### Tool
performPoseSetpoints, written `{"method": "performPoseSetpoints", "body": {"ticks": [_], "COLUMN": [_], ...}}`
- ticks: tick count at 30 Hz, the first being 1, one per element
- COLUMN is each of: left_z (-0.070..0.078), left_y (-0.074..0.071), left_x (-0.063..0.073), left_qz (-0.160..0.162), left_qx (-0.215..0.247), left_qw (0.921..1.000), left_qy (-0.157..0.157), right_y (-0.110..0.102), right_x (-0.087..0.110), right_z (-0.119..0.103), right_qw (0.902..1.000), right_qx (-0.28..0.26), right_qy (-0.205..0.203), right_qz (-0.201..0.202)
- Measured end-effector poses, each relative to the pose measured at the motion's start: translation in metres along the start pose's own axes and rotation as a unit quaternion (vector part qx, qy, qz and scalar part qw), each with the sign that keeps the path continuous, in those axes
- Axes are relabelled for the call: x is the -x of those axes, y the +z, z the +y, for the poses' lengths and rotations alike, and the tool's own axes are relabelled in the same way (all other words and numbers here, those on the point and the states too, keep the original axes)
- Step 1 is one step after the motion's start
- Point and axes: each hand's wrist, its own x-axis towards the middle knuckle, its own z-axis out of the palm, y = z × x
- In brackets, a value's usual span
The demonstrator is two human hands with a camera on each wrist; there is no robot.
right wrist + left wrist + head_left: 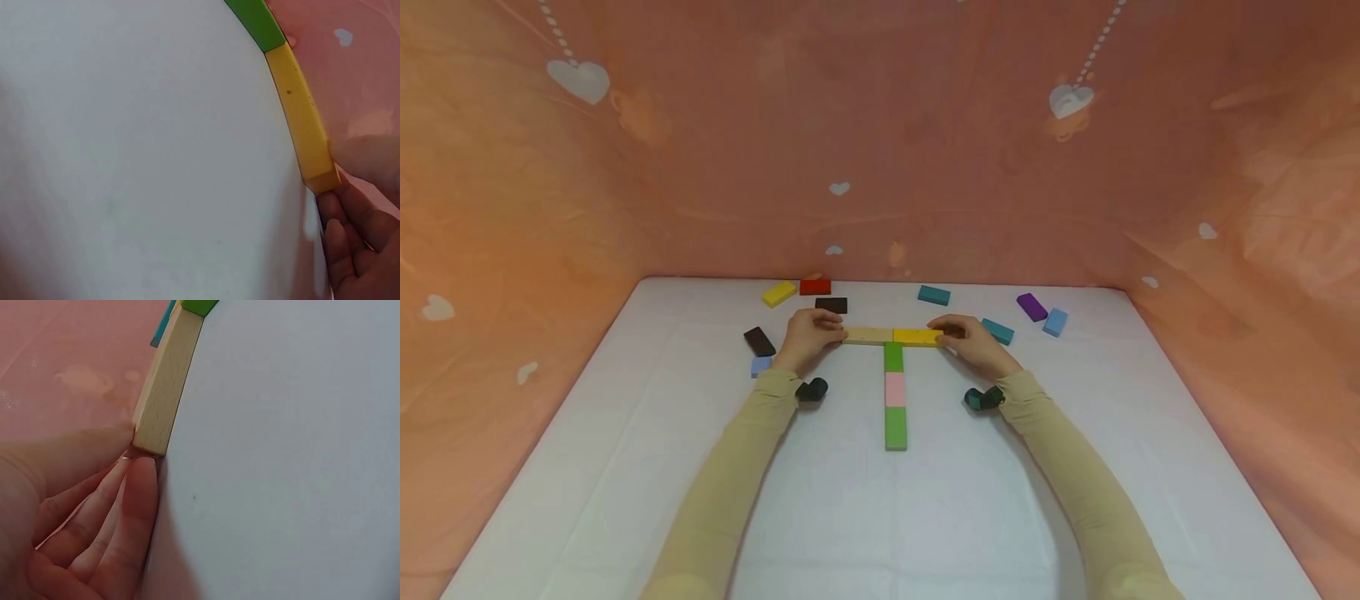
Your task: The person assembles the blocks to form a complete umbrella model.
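Note:
A row of flat blocks lies on the white table in the head view. A pale wooden block [868, 336] and a yellow block [916, 337] meet end to end crosswise. Below their joint runs a column: a green block [893, 357], a pink block [895, 389] and another green block [896, 428]. My left hand [811, 337] holds the wooden block's outer end, one fingertip [122, 439] along its far side and another at the end face. The yellow block's outer end is between the fingers of my right hand [976, 343], a fingertip [350, 153] against its far side.
Left of the row lie a yellow block [778, 293], a red block [815, 287], two dark blocks [831, 306] and a light blue block [761, 367]. To the right are two teal blocks [934, 295], a purple block [1032, 307] and another light blue block [1055, 322].

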Motion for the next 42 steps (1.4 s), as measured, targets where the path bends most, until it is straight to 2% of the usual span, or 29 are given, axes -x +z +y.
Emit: {"method": "performPoseSetpoints", "body": {"ticks": [7,12,18,23,26,31,34,36,38,42], "left_z": [-0.003,-0.005,-0.007,-0.006,-0.007,-0.007,-0.005,-0.005,-0.004,-0.003], "left_y": [0.000,0.000,0.000,0.000,0.000,0.000,0.001,0.001,0.000,0.000], "left_x": [0.000,-0.002,-0.001,-0.001,-0.001,-0.002,-0.003,-0.003,-0.003,-0.003], "left_qz": [0.000,0.001,0.004,0.002,0.001,0.002,0.003,0.002,0.001,-0.001], "left_qx": [0.000,0.007,0.002,-0.002,-0.002,-0.006,-0.011,-0.012,-0.014,-0.015], "left_qw": [1.0000,1.0000,1.0000,1.0000,1.0000,0.9999,0.9998,0.9998,0.9998,0.9998], "left_qy": [-0.003,-0.004,-0.003,-0.006,-0.008,-0.013,-0.014,-0.015,-0.014,-0.013], "right_y": [-0.001,-0.010,-0.037,-0.065,-0.082,-0.110,-0.120,-0.124,-0.126,-0.128], "right_x": [0.000,0.002,0.013,0.033,0.042,0.050,0.056,0.060,0.063,0.065], "right_z": [0.001,0.003,-0.001,-0.019,-0.016,0.019,0.034,0.039,0.044,0.050], "right_qw": [1.0000,0.9997,0.9971,0.9913,0.9871,0.9790,0.9759,0.9745,0.9732,0.9723], "right_qx": [0.004,0.004,0.016,0.015,0.015,0.046,0.056,0.061,0.062,0.061], "right_qy": [-0.007,-0.020,-0.041,-0.061,-0.052,-0.015,0.034,0.052,0.065,0.066], "right_qz": [0.002,0.010,0.063,0.116,0.151,0.198,0.208,0.210,0.212,0.216]}}
